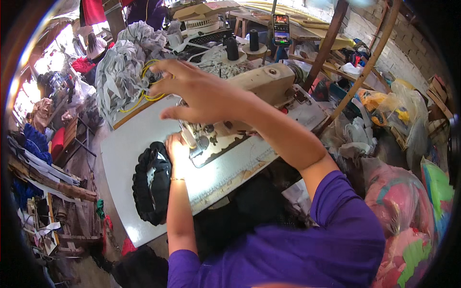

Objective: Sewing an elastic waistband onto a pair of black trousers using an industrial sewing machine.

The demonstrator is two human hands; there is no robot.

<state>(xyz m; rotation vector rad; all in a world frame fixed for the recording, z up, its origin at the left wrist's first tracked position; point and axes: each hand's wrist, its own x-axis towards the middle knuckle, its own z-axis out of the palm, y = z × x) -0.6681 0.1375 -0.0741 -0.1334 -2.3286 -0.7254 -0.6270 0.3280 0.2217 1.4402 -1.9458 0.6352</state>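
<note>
My left hand (176, 145) lies on the white sewing table (126, 151), close to the needle end of an industrial sewing machine (268, 77). The machine head partly hides its fingers, so I cannot tell whether they grip anything. Beside that hand and forearm is a ring of gathered black fabric (142, 190), with a pale patch showing through its middle. My right hand (198, 91) is raised over the machine with its fingers spread and nothing in them. The right forearm crosses in front of the machine's body.
Grey fabric strips (120, 72) are heaped at the table's far left, beside a yellow cord (133, 107). Black thread cones (232, 49) and a lit phone (281, 29) stand behind the machine. Wooden poles (367, 68) and stuffed plastic bags (396, 194) crowd the right. A person (95, 46) sits far left.
</note>
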